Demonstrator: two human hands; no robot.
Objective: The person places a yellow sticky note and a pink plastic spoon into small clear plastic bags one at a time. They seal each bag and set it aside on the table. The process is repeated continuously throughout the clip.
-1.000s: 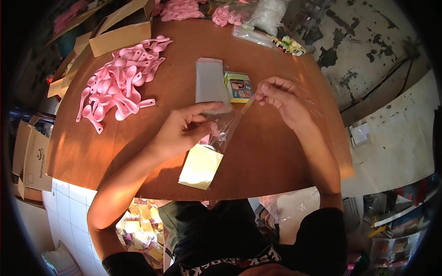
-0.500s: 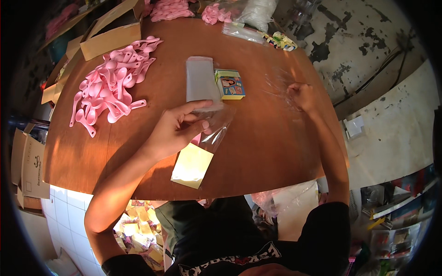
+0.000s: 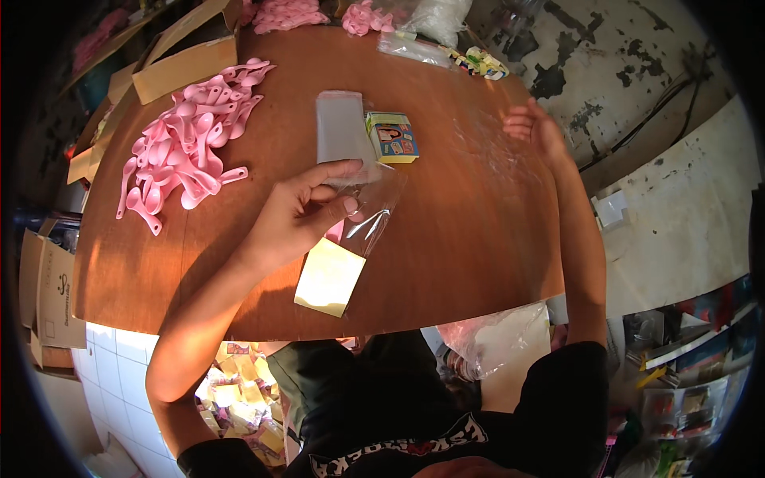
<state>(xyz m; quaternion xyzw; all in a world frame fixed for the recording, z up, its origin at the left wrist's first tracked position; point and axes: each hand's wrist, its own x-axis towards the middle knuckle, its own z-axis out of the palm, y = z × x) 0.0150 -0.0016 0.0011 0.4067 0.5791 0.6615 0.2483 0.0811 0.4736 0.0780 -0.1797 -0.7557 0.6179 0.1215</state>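
My left hand (image 3: 295, 207) pinches a clear plastic bag (image 3: 373, 209) by its upper part, above the near half of the table. Inside the bag are a pale yellow card (image 3: 330, 276) and a bit of something pink, mostly hidden by my thumb. My right hand (image 3: 539, 134) is open over the table's right edge, holding nothing, fingers apart. Thin clear plastic strips (image 3: 498, 155) lie on the wood beside it. Beyond my left hand is a stack of clear bags (image 3: 339, 127), and right against it a stack of printed cards (image 3: 394, 137) with yellow edges.
A pile of pink spoons (image 3: 182, 147) covers the left of the brown table (image 3: 446, 263). A cardboard box (image 3: 187, 60) stands at the far left. More pink spoons (image 3: 288, 14) and plastic bags (image 3: 414, 49) lie along the far edge. Filled packets (image 3: 243, 390) are heaped below the table.
My right hand has let go of the clear strips, opened and moved slightly up and right. The left hand still grips the bag in nearly the same place.
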